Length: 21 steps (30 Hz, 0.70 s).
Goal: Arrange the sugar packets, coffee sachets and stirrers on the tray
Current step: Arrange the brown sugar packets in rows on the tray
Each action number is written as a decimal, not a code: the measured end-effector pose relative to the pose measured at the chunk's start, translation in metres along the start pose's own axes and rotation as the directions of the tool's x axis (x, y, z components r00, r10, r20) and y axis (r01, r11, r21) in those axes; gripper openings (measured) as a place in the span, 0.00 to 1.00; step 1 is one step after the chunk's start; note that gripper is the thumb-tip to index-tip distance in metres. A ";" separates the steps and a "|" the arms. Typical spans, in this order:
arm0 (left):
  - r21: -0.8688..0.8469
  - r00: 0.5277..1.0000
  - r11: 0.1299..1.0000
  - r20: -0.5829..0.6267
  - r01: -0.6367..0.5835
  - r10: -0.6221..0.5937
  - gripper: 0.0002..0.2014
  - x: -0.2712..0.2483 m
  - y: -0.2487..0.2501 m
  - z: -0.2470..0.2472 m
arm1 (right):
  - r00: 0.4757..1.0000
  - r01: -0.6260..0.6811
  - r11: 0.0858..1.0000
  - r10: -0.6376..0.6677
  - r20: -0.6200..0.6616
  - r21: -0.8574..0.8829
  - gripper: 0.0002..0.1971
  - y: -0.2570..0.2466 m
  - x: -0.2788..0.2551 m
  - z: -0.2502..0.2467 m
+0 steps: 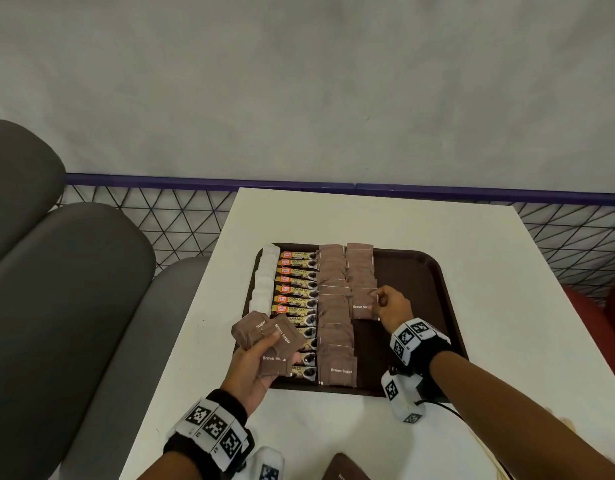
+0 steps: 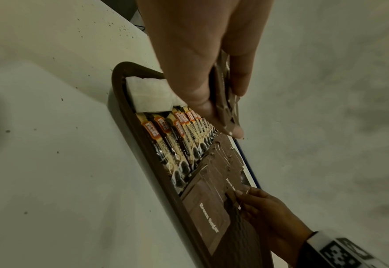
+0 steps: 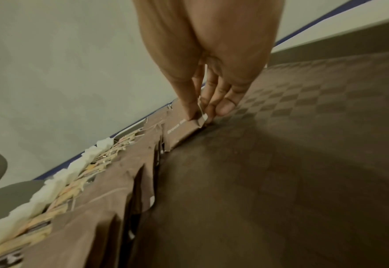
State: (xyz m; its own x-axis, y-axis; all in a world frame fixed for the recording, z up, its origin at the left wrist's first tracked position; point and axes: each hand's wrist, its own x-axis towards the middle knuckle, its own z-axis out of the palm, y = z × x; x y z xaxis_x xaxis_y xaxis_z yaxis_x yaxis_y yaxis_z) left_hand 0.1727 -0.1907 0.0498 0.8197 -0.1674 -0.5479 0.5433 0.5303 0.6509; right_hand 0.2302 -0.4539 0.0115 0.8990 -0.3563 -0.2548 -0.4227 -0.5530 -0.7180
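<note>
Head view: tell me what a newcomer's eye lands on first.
The dark brown tray on the white table, lined with neat columns of sachets. The left hand holds a fan of brown sugar packets at its near left corner; the right hand pinches one packet mid-tray.

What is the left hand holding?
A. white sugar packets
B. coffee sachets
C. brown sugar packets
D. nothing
C: the left hand grips a fan of brown sugar packets printed "Brown Sugar", held over the tray's near left corner.
</note>
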 end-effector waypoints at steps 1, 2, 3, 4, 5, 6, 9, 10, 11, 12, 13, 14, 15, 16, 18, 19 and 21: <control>-0.002 1.000 1.000 0.002 0.002 -0.002 0.14 0.001 0.000 -0.001 | 1.000 -0.013 1.000 0.014 -0.019 0.007 0.10 0.000 0.001 0.002; -0.006 1.000 1.000 0.001 0.005 -0.005 0.15 0.002 0.000 -0.002 | 0.999 -0.025 1.000 0.025 -0.034 0.005 0.09 -0.001 0.001 0.005; -0.012 1.000 1.000 0.003 0.010 -0.010 0.15 0.002 0.000 -0.002 | 0.998 -0.032 0.999 0.031 -0.051 -0.005 0.09 -0.001 0.001 0.007; -0.020 1.000 1.000 0.008 0.016 -0.016 0.14 0.002 0.000 -0.003 | 0.997 -0.032 0.999 0.031 -0.065 -0.023 0.09 -0.001 0.001 0.009; -0.028 1.000 0.999 0.015 0.021 -0.021 0.13 0.002 0.001 -0.003 | 0.997 -0.027 0.999 0.024 -0.074 -0.038 0.09 -0.001 0.001 0.010; -0.031 1.000 0.999 0.019 0.025 -0.025 0.13 0.001 0.001 -0.003 | 0.997 -0.020 0.999 0.016 -0.081 -0.051 0.08 0.000 0.001 0.012; -0.018 1.000 1.000 0.013 0.026 -0.025 0.15 0.001 0.001 -0.003 | 0.994 0.002 0.996 -0.012 -0.113 -0.086 0.08 0.000 -0.002 0.015; -0.010 1.000 1.000 0.007 0.019 -0.019 0.16 0.001 0.001 -0.003 | 0.990 0.015 0.995 -0.028 -0.136 -0.095 0.10 0.000 -0.003 0.015; 0.000 1.000 1.000 0.003 0.012 -0.012 0.16 0.000 0.001 -0.003 | 0.986 0.031 0.994 -0.047 -0.162 -0.101 0.12 -0.001 -0.005 0.015; 0.010 1.000 1.000 -0.001 0.007 -0.007 0.15 -0.001 0.001 -0.003 | 0.981 0.045 0.993 -0.064 -0.185 -0.107 0.14 -0.001 -0.007 0.014; 0.023 1.000 1.000 -0.004 0.002 -0.002 0.13 -0.002 0.002 -0.002 | 0.976 0.062 0.991 -0.085 -0.203 -0.117 0.16 -0.002 -0.009 0.014; 0.035 1.000 0.999 -0.005 -0.004 0.004 0.13 -0.004 0.003 -0.001 | 0.972 0.083 0.988 -0.109 -0.210 -0.128 0.18 -0.004 -0.012 0.013; 0.044 1.000 0.999 -0.005 -0.010 0.010 0.13 -0.006 0.003 0.000 | 0.967 0.114 0.984 -0.142 -0.210 -0.136 0.19 -0.007 -0.017 0.013; 0.052 1.000 0.999 -0.006 -0.015 0.015 0.13 -0.007 0.003 0.000 | 0.965 0.149 0.979 -0.174 -0.198 -0.136 0.21 -0.010 -0.022 0.013; 0.069 1.000 0.997 -0.010 -0.027 0.028 0.16 -0.008 0.003 0.002 | 0.961 0.227 0.968 -0.240 -0.138 -0.106 0.20 -0.018 -0.038 0.014; 0.075 0.999 0.997 -0.013 -0.034 0.035 0.17 -0.009 0.002 0.003 | 0.957 0.268 0.960 -0.274 -0.093 -0.076 0.19 -0.021 -0.046 0.016; 0.075 0.999 0.996 -0.019 -0.042 0.044 0.18 -0.011 0.001 0.006 | 0.945 0.328 0.944 -0.328 0.006 0.024 0.16 -0.029 -0.065 0.019</control>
State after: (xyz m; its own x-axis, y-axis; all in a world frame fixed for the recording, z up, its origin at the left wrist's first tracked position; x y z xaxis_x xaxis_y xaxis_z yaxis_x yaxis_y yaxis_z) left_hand 0.1649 -0.1936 0.0597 0.8389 -0.1281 -0.5290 0.5206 0.4726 0.7111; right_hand 0.1861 -0.4003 0.0365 0.9885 -0.1507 -0.0093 -0.1019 -0.6209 -0.7772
